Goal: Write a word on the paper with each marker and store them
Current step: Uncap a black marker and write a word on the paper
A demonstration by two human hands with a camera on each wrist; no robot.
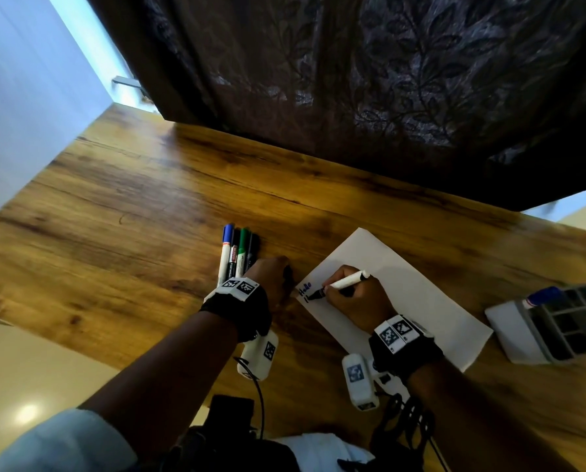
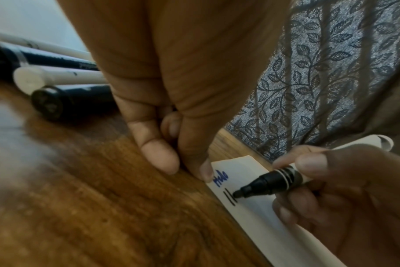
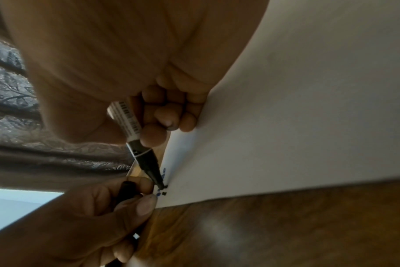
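Wooden table (image 1: 121, 206) with white paper (image 1: 404, 287), four markers (image 1: 238, 253) (side by side), grey organiser (image 1: 553, 321).

Marker ends (image 1: 228, 277) behind wrist, organizer (image 1: 557, 325) seemingly blurred

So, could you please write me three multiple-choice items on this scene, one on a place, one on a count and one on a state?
1. Where does the row of spare markers lie? A) on the table, left of the paper B) on the paper C) in the organizer
2. How many markers are in it? A) two B) four C) six
3. What state is the black marker in? A) capped B) lying loose C) uncapped, tip on the paper
Answers: A, the row rests on wood beside the left hand; B, four barrels lie side by side; C, the right hand grips it writing, and the left hand holds its cap.
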